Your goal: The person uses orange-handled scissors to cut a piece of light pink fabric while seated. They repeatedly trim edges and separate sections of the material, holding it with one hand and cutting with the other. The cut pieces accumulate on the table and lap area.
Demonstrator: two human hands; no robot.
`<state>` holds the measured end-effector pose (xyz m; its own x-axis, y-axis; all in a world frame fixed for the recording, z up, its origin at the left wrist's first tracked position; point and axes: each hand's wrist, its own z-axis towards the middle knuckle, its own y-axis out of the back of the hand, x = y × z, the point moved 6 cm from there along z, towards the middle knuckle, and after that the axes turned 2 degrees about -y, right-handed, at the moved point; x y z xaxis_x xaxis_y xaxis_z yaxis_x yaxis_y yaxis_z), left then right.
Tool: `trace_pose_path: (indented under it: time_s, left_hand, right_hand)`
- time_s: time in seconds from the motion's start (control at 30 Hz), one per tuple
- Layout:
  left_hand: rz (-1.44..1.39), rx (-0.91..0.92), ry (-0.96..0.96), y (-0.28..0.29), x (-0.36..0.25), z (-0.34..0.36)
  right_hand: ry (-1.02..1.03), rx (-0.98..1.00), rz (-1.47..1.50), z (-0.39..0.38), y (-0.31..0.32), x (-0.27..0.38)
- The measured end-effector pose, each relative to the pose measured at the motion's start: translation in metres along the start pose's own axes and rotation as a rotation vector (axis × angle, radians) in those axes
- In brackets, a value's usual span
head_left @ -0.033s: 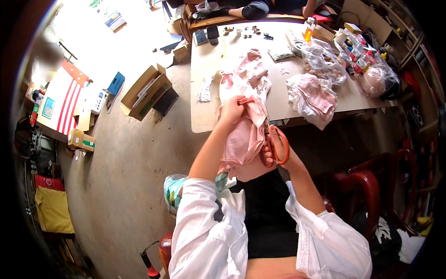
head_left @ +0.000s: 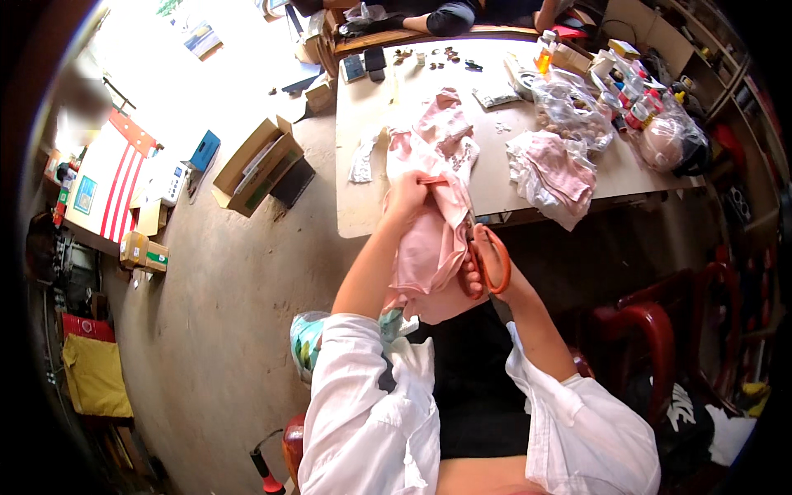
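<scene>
Pink fabric, apparently a garment, hangs over the near edge of the table and down onto my lap. Its far end lies crumpled on the tabletop, with lacy patches along one side. My left hand is closed on a fold of it near the table edge. In my right hand is a pair of scissors with orange-red loop handles, held against the garment's right side. The blades are mostly hidden by cloth and fingers, so whether they are parted cannot be made out.
On the pale table, folded pink cloth in plastic lies to the right, with bags and bottles beyond. A white scrap lies left. Dark red wooden chairs stand at right, an open carton on the left floor. Someone sits across the table.
</scene>
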<state>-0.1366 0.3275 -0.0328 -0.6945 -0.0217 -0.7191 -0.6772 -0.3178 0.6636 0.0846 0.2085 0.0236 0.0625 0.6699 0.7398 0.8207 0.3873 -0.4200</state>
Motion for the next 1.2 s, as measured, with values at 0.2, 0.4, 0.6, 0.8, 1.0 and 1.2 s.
trace_pose_path:
  time_s: [0.2, 0.4, 0.6, 0.8, 1.0, 1.2]
  left_hand:
    - [0.319, -0.052, -0.304, 0.041, -0.071, 0.063]
    - [0.093, 0.114, -0.209, 0.010, -0.083, 0.065]
    - [-0.216, -0.027, -0.117, 0.006, -0.116, -0.047]
    - [-0.221, -0.001, -0.113, 0.009, -0.142, -0.099]
    - [-0.205, 0.183, -0.101, -0.003, -0.144, -0.093]
    - [0.235, 0.041, -0.258, -0.010, -0.167, -0.089]
  right_hand:
    - [-0.021, 0.101, 0.030, 0.010, 0.007, -0.010]
    - [-0.103, 0.165, 0.171, 0.013, 0.004, -0.017]
    - [-0.114, 0.094, 0.335, 0.009, 0.008, -0.013]
    - [0.011, 0.157, 0.282, 0.007, 0.018, 0.004]
    - [0.091, -0.011, 0.032, -0.008, 0.034, 0.023]
    - [0.050, 0.019, -0.010, -0.009, 0.035, 0.017]
